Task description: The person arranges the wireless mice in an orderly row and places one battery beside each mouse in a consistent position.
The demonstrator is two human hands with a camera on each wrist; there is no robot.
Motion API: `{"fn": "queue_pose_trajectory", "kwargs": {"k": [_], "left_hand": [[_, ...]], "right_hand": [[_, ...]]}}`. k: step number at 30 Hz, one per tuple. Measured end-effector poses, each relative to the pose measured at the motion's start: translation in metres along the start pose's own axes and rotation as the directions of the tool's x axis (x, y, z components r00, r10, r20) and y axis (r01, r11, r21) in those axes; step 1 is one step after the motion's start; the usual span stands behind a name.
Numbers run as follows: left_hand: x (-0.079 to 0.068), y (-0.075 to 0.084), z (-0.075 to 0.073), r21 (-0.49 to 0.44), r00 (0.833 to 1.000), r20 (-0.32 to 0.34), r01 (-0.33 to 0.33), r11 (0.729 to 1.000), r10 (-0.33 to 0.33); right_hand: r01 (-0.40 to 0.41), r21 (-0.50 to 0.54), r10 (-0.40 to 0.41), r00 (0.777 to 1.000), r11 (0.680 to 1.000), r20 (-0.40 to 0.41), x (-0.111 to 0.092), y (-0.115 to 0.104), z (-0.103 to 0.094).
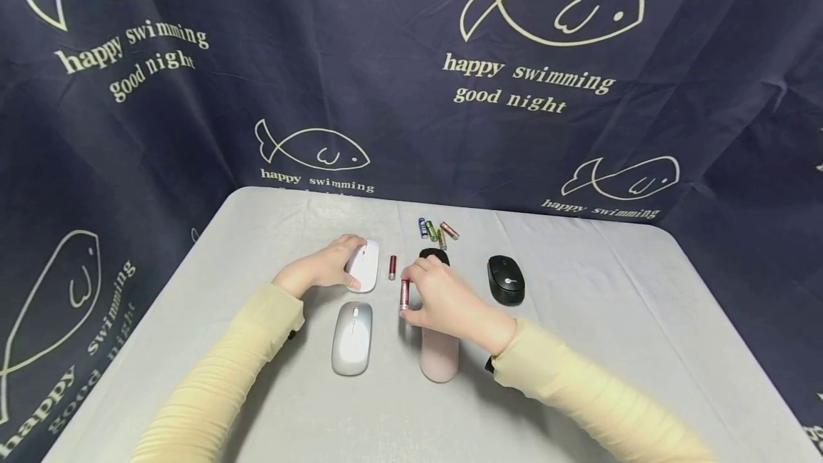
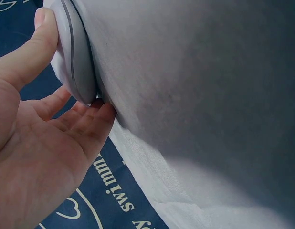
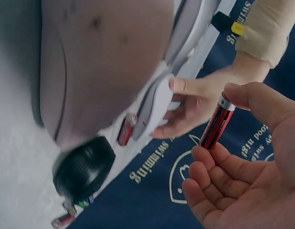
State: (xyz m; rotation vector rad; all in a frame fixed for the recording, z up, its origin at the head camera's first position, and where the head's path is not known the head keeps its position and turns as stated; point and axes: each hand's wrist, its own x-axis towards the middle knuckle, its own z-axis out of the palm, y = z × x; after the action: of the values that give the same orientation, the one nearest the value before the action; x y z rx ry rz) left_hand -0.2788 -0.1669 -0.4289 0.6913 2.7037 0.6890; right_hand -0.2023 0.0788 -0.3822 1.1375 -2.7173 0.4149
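Note:
My left hand holds a white computer mouse by its two ends, thumb at the near end and fingers at the far end. In the left wrist view the mouse is seen from its side. A red AA-type battery is pinched at its ends between my right thumb and fingertips. This right hand is above a pink rounded object and partly hides it. Another red battery lies on the table just right of the white mouse.
A silver-grey mouse lies nearer, below the left hand. To the right sits a black mouse. Several coloured batteries lie farther back. A black ridged object is partly hidden behind the right hand in the head view.

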Motion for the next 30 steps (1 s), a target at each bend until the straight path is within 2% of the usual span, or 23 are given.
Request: {"fn": "queue_pose_trajectory", "kwargs": {"k": [7, 15, 30], "left_hand": [[0.001, 0.0, 0.0, 0.009, 1.0, -0.001, -0.008, 1.0, 0.008], [0.0, 0.0, 0.0, 0.003, 1.0, -0.002, -0.002, 1.0, 0.002], [0.0, 0.0, 0.0, -0.002, 1.0, 0.003, -0.001, 1.0, 0.001]], "right_hand": [[-0.027, 0.013, 0.027, 0.999, 1.0, 0.041, -0.004, -0.009, 0.015], [-0.02, 0.027, 0.017, 0.995, 0.999, 0.103, -0.01, -0.019, 0.028], [-0.009, -0.044, 0.017, 0.982, 0.999, 0.188, -0.013, -0.025, 0.052]]}}
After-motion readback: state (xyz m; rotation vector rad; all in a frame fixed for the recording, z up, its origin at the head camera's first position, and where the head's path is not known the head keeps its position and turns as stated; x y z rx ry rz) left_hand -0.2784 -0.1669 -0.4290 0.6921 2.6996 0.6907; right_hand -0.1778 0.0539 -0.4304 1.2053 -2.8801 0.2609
